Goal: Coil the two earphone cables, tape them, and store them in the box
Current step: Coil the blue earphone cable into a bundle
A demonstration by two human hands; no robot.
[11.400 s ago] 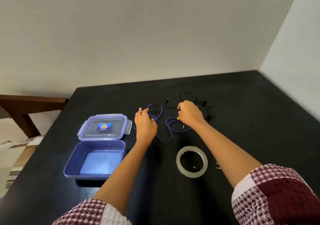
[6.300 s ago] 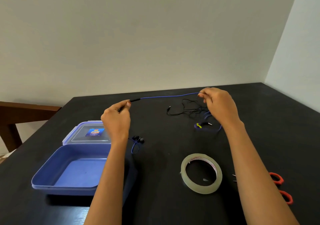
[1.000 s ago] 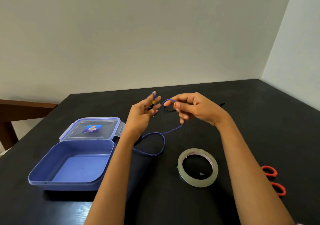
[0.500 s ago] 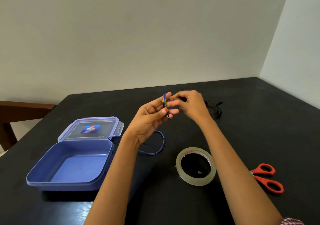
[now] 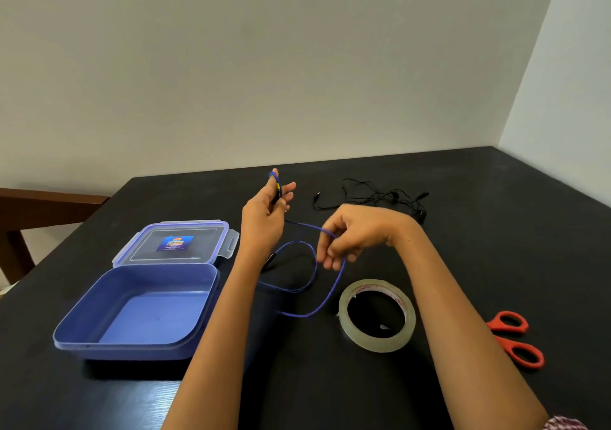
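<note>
My left hand (image 5: 264, 218) is raised with its fingers spread, and turns of the blue earphone cable (image 5: 325, 300) are wound around them. My right hand (image 5: 350, 234) pinches the same cable lower down; slack loops hang from it onto the table. The black earphone cable (image 5: 370, 196) lies loose and tangled at the back. A roll of clear tape (image 5: 377, 315) lies flat near my right forearm. The blue plastic box (image 5: 139, 310) stands open at the left, its hinged lid (image 5: 175, 242) lying flat behind it.
Red-handled scissors (image 5: 515, 337) lie at the right, partly hidden by my right forearm. The table (image 5: 496, 231) is black, set into a wall corner. A brown wooden chair (image 5: 39, 208) stands beyond the table's left edge.
Half a second ago both hands met at the left fingers. My right hand has since dropped down and to the right along the blue cable, drawing out a length of it.
</note>
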